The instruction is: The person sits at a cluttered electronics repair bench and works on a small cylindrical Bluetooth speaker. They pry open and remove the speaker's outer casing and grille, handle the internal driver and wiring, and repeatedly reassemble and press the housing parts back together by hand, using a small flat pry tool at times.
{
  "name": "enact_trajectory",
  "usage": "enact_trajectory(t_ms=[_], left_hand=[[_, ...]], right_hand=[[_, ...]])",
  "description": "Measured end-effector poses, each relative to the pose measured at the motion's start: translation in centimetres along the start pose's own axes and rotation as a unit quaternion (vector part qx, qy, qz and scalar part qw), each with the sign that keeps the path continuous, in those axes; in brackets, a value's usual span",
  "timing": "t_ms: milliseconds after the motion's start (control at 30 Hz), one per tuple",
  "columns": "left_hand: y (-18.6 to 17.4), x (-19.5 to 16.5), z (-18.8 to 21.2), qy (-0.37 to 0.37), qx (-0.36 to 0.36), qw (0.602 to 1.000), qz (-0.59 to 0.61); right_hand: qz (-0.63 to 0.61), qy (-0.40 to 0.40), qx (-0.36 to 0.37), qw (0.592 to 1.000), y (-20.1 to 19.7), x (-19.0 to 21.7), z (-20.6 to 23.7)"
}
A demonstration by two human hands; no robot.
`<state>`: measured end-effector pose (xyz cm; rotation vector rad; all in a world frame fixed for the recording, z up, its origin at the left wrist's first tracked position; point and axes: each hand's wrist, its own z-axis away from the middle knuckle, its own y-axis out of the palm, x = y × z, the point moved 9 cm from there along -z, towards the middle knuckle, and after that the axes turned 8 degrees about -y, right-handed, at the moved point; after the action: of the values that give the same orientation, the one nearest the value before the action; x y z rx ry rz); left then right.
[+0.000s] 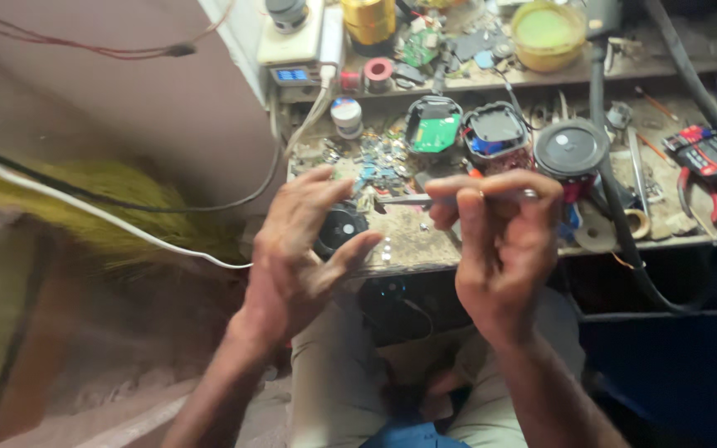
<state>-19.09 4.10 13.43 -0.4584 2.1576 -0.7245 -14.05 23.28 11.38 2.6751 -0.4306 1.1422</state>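
Right hand (504, 249) raised over a crowded repair bench (425, 245), thumb and fingers pinched shut on slim metal tweezers (417, 199), whose tip points toward the other hand. Left hand (300, 249) hovers alongside with fingers spread and nothing in its grasp, just above a small round black part (340, 228) lying near the bench's front edge. Whether anything sits in the tweezer tip cannot be told; the frame is soft there.

Behind the hands lie an opened casing with a green circuit board (433, 126), a second opened black casing (495, 133), a round black disc (570, 148), red-handled pliers (703, 162) at the far right, and a scatter of tiny loose components (379, 158).

The risk, as judged from this view: any tiny piece carried in the tweezers is held over the person's lap and the bench edge, so a slackened pinch or a nudge from the open left hand could drop it out of sight. A careless sweep could also brush the loose components off the bench.
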Motion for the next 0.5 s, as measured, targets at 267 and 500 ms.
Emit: enact_trajectory(t_ms=[267,500], left_hand=[[1.0,1.7,-1.4,-0.207,0.039,0.914,0.347],[1.2,1.7,0.2,-0.213,-0.052,0.85,0.48]], right_hand=[[0.024,-0.062,0.006,0.998,0.3,2.8,-0.2],[-0.103,0.221,-0.027,0.969,0.9,-1.6,0.3]])
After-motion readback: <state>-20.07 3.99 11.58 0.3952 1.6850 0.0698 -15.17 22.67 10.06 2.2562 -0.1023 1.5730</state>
